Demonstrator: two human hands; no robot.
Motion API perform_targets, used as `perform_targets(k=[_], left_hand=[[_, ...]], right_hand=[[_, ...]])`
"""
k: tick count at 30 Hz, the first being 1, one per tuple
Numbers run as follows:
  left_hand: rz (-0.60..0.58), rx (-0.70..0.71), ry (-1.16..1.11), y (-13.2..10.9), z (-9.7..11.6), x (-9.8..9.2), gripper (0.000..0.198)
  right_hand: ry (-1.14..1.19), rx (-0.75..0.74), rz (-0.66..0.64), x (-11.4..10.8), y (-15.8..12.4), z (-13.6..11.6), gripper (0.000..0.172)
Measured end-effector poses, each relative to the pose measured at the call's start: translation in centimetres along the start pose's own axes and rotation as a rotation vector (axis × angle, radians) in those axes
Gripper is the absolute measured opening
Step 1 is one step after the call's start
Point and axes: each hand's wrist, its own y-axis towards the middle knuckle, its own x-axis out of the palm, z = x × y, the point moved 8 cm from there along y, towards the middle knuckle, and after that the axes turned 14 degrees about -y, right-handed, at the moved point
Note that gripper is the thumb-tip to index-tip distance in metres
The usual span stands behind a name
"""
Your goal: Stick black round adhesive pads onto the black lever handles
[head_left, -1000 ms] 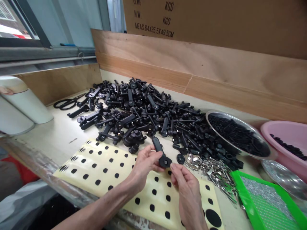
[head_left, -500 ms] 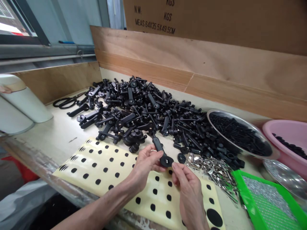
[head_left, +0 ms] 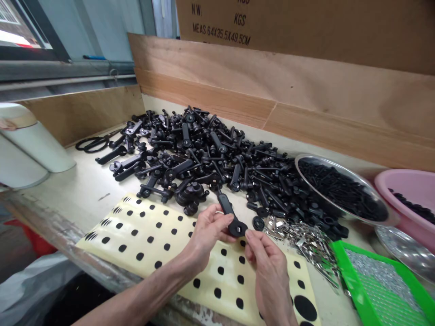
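Black plastic handle (head_left: 227,210), gripped in left hand (head_left: 207,234), round end free. Right hand (head_left: 270,276) pinched just beside it; hold unclear.

Small-parts assembly workshop: workbench (head_left: 78,190) heaped with black plastic levers (head_left: 204,154), steel bowl (head_left: 326,164) of screws (head_left: 343,190), shipping carton (head_left: 288,27)

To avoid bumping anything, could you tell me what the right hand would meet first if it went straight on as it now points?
Probably the round head of the black lever handle in the left hand: the fingers of the right hand look almost at it, though depth is unclear.
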Motion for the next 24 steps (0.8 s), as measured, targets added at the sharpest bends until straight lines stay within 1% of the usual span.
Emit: perform_targets(k=[8,16,21,24], left_hand=[[0.004,-0.01,-0.003,-0.1,0.1,0.1,0.024],[-0.02,0.02,-0.001,-0.1,0.2,0.1,0.021],[-0.032,0.031,-0.014,-0.2,0.4,0.3,0.021],[-0.067,0.038,0.002,-0.4,0.7,0.6,0.023]], right_hand=[[-0.01,0.012,0.024,0.0,0.2,0.1,0.035],[-0.03,-0.023,0.025,-0.1,0.1,-0.2,0.034],[-0.112,-0.095,0.05,-0.3,0.0,-0.7,0.035],[-0.203,-0.157,0.074,-0.6,-0.2,-1.4,0.035]])
